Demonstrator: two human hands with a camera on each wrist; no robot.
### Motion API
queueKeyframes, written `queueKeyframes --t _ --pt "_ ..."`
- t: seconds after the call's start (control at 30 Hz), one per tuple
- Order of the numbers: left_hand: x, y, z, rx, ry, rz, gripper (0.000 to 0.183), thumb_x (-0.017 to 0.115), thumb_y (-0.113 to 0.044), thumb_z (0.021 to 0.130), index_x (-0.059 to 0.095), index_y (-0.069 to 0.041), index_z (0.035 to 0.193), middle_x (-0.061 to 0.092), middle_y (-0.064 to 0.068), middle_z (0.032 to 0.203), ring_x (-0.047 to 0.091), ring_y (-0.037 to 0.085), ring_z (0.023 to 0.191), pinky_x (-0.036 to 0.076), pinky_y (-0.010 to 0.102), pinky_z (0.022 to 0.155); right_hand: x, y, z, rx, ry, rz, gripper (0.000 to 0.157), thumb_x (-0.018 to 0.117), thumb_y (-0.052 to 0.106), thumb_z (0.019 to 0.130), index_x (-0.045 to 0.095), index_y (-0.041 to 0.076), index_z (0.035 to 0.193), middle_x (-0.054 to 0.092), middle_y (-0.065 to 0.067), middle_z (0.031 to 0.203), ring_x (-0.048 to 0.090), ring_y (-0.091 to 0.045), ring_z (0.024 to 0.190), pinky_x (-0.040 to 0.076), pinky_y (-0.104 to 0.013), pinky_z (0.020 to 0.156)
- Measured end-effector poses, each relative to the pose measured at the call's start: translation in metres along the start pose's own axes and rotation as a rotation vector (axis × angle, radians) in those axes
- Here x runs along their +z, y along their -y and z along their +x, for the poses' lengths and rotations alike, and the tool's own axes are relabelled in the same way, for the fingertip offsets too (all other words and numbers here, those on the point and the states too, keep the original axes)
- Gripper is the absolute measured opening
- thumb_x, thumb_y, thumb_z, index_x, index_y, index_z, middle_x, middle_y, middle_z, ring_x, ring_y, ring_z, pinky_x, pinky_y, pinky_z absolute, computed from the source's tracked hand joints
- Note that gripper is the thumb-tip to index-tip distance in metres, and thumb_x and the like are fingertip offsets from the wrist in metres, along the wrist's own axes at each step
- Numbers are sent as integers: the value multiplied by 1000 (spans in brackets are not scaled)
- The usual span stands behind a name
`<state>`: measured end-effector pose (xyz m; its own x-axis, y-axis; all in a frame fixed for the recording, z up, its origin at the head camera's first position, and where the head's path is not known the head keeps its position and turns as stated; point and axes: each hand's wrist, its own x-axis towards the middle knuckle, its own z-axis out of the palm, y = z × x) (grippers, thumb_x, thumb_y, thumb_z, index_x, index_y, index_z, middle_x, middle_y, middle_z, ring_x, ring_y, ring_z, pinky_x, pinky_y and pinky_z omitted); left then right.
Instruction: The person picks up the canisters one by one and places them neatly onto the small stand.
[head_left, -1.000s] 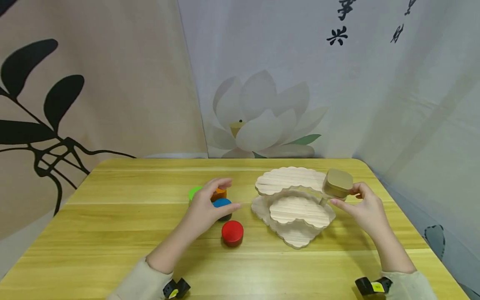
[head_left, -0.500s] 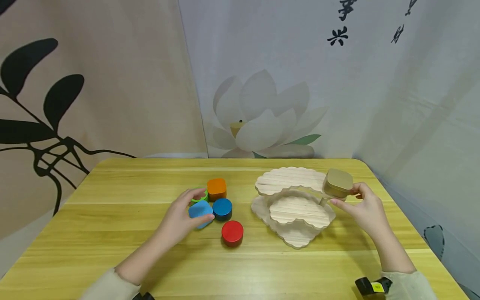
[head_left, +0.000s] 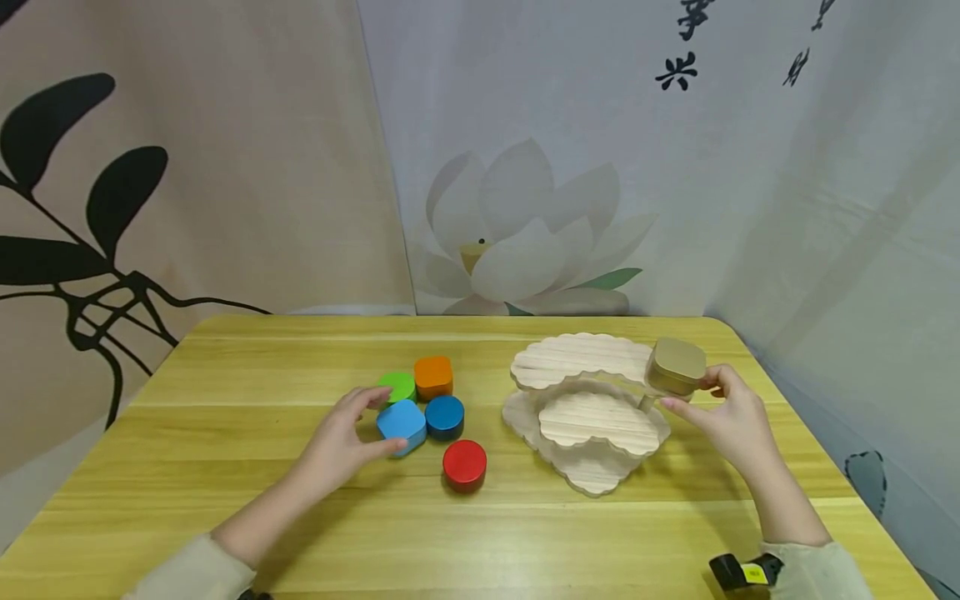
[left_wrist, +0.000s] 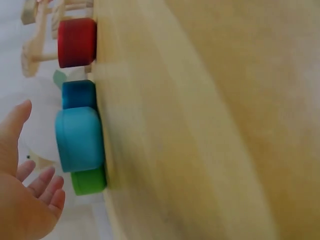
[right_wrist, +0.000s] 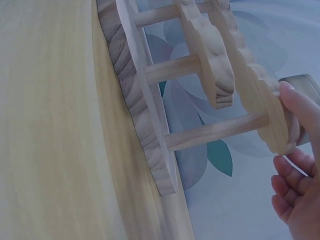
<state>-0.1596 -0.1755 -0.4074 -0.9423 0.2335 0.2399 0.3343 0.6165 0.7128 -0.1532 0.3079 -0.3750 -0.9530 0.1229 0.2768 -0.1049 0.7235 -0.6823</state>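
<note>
My left hand [head_left: 341, 437] has its thumb and fingers spread around the near left side of a light blue rounded block [head_left: 402, 427]; in the left wrist view the hand [left_wrist: 25, 185] appears apart from the block. Behind that block is a green block [head_left: 400, 387], with a dark blue round block [head_left: 446, 417] to its right. A tiered wooden stand [head_left: 581, 358] with scalloped shelves stands at right. My right hand [head_left: 738, 421] pinches the right end of its top shelf [right_wrist: 272, 125], thumb and fingers on either side. A beige rounded block [head_left: 677, 365] sits on that end.
An orange block [head_left: 433, 378] lies behind the blue ones, and a red round block [head_left: 465, 467] is nearer the front. Wooden pegs [right_wrist: 215, 131] hold up the stand's shelves. A printed curtain [head_left: 525, 167] hangs behind the table [head_left: 262, 375].
From above the block group, my left hand has drawn back left and nearer, uncovering the orange, green and light blue blocks. My right hand and the stand have stayed put.
</note>
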Motion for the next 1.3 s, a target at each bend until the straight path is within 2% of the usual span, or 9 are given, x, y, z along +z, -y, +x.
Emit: queueKeyframes --t 0.37,0.53,0.97,1.3 --pt "3 14 0 -21 20 37 74 86 -28 72 52 1 131 57 11 118 53 29 109 45 48 93 1 1 1 5 -4 5 56 78 36 80 49 -2 108 50 -17 108 44 -41 107 38 -46 77" --pt "5 18 -2 -33 21 20 72 85 -30 72 54 0 130 59 11 119 55 29 109 46 49 92 2 0 1 -5 -9 15 54 79 34 80 50 -2 107 50 -17 107 45 -41 107 37 -46 77" --pt "9 18 -3 -81 21 2 65 84 -27 74 56 -2 128 59 13 120 55 29 107 47 49 89 2 0 1 4 -6 10 54 78 35 80 49 -2 107 50 -16 107 44 -39 106 38 -46 78" --pt "9 16 -3 -61 28 0 61 82 -24 77 57 0 127 57 14 124 55 27 106 47 49 90 1 0 0 -3 -7 11 54 78 34 80 49 -2 107 50 -16 107 45 -40 106 38 -47 78"
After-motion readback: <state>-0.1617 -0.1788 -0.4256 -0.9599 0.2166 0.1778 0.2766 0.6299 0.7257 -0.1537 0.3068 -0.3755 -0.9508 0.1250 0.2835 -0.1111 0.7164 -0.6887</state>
